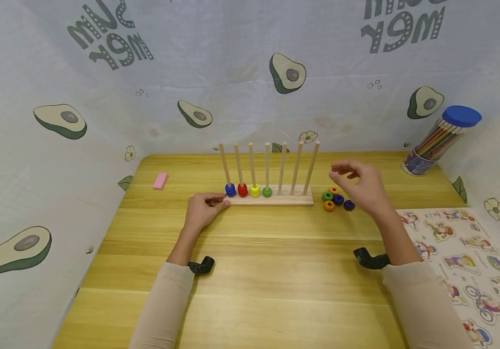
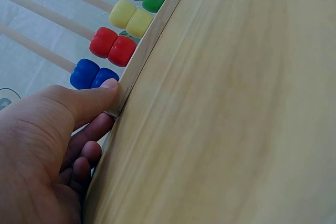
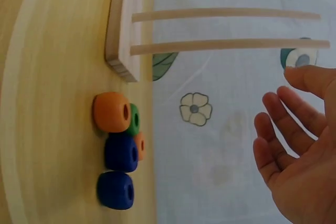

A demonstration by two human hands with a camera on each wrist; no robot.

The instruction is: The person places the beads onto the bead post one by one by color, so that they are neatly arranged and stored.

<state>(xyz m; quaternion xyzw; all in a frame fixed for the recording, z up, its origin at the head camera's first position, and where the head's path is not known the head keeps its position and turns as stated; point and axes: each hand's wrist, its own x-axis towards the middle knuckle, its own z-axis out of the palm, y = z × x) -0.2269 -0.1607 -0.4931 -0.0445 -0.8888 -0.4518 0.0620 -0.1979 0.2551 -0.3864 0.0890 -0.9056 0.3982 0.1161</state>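
Observation:
A wooden peg rack (image 1: 271, 200) with upright dowels stands near the back of the table. Stacked on its left pegs are blue beads (image 2: 84, 73), red beads (image 2: 103, 42) and yellow beads (image 2: 122, 14), two of each. The fourth peg carries one green bead (image 1: 267, 192); the three pegs at the right are bare. My left hand (image 1: 201, 211) pinches the rack's left end, thumb against the front. Hovering above loose beads, my right hand (image 1: 361, 186) has relaxed fingers and holds nothing. Those include orange beads (image 3: 111, 112), dark blue beads (image 3: 115, 190) and a green one (image 1: 327, 196).
A pink block (image 1: 160, 181) lies at the back left. At the back right stands a blue-lidded tub of pencils (image 1: 439, 140). A sticker sheet (image 1: 463, 257) covers the right side under the right forearm. A printed cloth (image 1: 241, 77) hangs behind the table.

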